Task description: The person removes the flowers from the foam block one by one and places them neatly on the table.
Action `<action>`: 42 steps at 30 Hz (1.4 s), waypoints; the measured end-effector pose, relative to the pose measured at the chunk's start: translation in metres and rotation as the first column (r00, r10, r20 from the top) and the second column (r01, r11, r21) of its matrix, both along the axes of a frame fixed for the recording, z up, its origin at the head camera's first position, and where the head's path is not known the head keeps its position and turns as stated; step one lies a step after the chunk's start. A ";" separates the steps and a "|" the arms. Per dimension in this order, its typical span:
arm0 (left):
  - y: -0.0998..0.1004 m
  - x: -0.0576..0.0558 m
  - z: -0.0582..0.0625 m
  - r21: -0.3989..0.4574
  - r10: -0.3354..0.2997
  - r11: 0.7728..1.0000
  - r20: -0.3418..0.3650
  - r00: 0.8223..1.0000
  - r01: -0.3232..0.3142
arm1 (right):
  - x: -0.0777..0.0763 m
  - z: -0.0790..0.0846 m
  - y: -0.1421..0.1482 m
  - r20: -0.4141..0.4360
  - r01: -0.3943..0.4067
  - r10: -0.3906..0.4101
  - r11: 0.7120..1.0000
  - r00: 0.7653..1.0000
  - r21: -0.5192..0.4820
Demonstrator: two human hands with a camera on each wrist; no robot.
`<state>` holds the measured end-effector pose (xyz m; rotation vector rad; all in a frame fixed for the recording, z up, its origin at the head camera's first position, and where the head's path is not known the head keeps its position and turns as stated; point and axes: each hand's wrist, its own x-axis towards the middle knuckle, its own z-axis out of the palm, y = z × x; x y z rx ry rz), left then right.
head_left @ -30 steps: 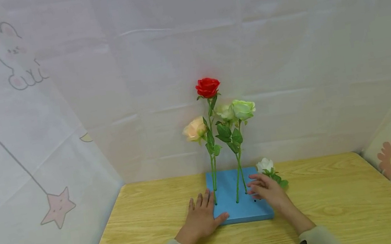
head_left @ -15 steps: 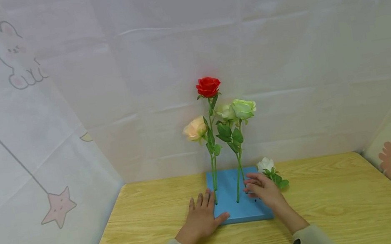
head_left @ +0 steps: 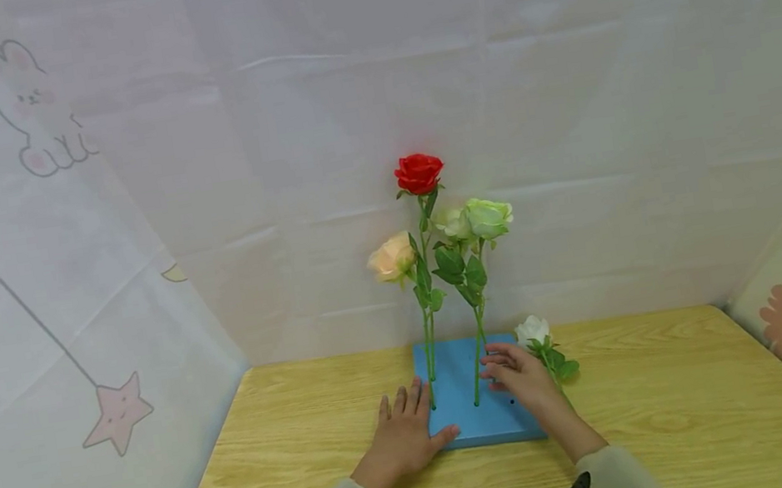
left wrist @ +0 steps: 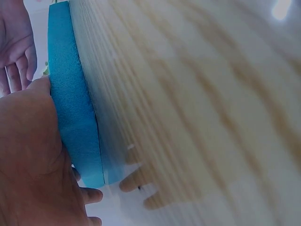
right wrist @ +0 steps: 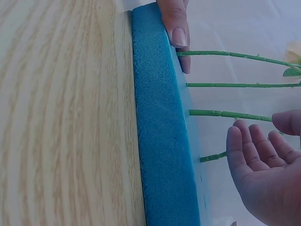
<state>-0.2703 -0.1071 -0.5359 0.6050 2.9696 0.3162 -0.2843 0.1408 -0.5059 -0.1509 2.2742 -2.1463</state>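
Observation:
A blue foam board bears several upright artificial roses: a red rose and a peach rose at left, a green rose and a paler rose at right. My left hand rests spread on the board's left front corner, thumb along the front edge. Over the board's right half, my right hand reaches beside the right pair of stems. In the right wrist view its fingers are loosely bent, and the thumb overlaps the end of a green stem; the fingers are not closed round it.
A white rose with green leaves lies right of the board, partly behind my right hand and forearm. A small hole shows in the board's right side. The wooden table meets a pale cloth backdrop behind.
My right hand has moved left across the board, from its right side to the right pair of stems. My left hand has stayed in place, and the roses stand as before.

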 end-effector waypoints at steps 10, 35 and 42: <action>0.002 -0.001 -0.005 -0.018 0.003 1.000 -0.005 1.000 -0.003 | -0.002 0.002 -0.006 0.002 -0.001 0.001 1.000 1.000 -0.005; 0.002 -0.001 -0.006 -0.028 0.002 1.000 -0.029 1.000 -0.003 | -0.006 -0.005 -0.014 0.011 -0.063 0.063 0.997 0.998 0.037; 0.001 -0.002 -0.007 -0.028 0.004 1.000 -0.015 1.000 -0.005 | -0.007 -0.007 -0.015 0.007 -0.062 0.061 0.998 0.998 0.026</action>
